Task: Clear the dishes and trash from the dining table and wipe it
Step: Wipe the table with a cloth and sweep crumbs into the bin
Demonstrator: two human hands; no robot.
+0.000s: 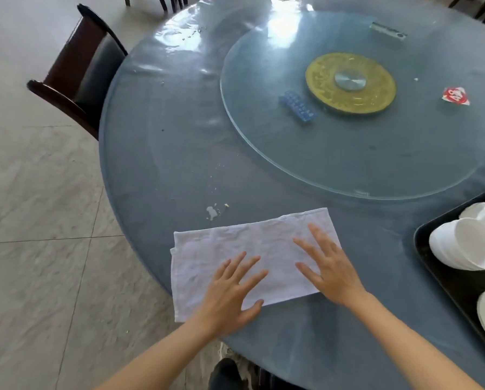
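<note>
Fingers [314, 235] straight and spread on both hands, grasping nothing. Left hand [230, 294] and right hand [331, 271] pressed flat on white cloth [235, 249], at near edge of round surface [157, 153]. Crumbs [213, 212] just beyond cloth. Black tray [446, 285] with white bowls [460, 246] at right.

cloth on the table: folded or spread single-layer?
Folded. The white cloth lies flat as a rectangle, and doubled layer edges show at its left side. Both hands, left and right, press it flat.
</note>
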